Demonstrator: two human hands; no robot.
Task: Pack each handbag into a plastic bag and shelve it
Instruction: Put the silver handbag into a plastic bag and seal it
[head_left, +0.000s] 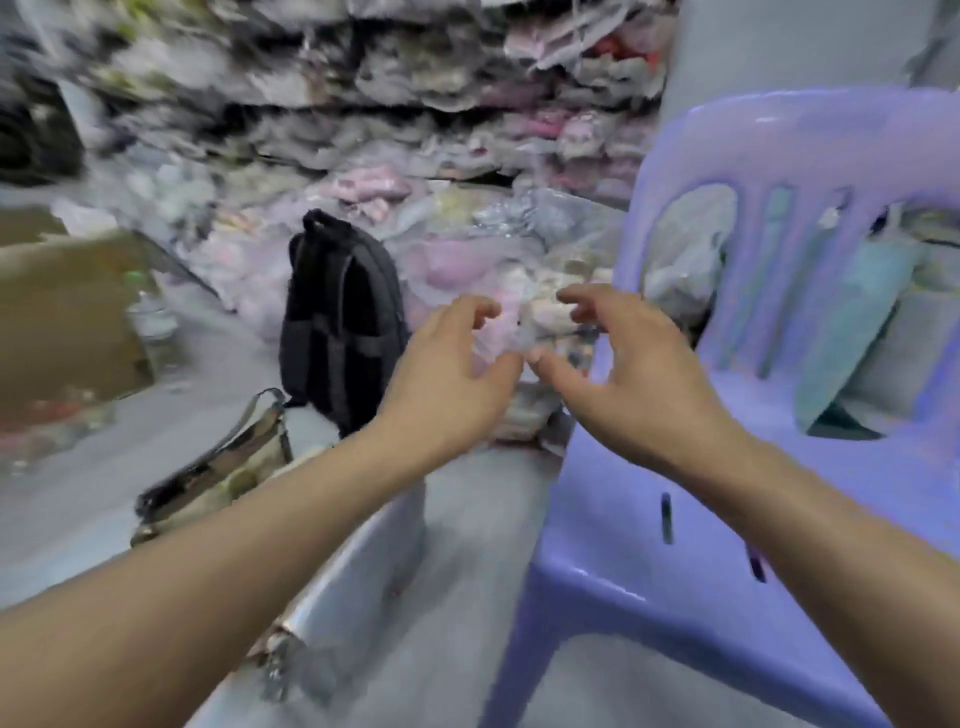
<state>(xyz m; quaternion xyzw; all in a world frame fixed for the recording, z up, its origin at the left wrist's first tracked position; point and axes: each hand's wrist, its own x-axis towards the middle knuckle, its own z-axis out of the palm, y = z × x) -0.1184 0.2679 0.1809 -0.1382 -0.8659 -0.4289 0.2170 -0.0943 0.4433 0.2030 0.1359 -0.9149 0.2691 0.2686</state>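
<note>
Purple plastic chair (727, 519) at right. Left hand (447, 379) and right hand (634, 374) reach forward side by side, thumbs nearly meeting. Fingers loosely curved and spread, gripping nothing discernible; frame blurred. Patterned handbag (208, 478) lies on the floor at lower left, near an upright black backpack (343, 322). Bagged goods (530, 322) are piled just beyond the hands.
</note>
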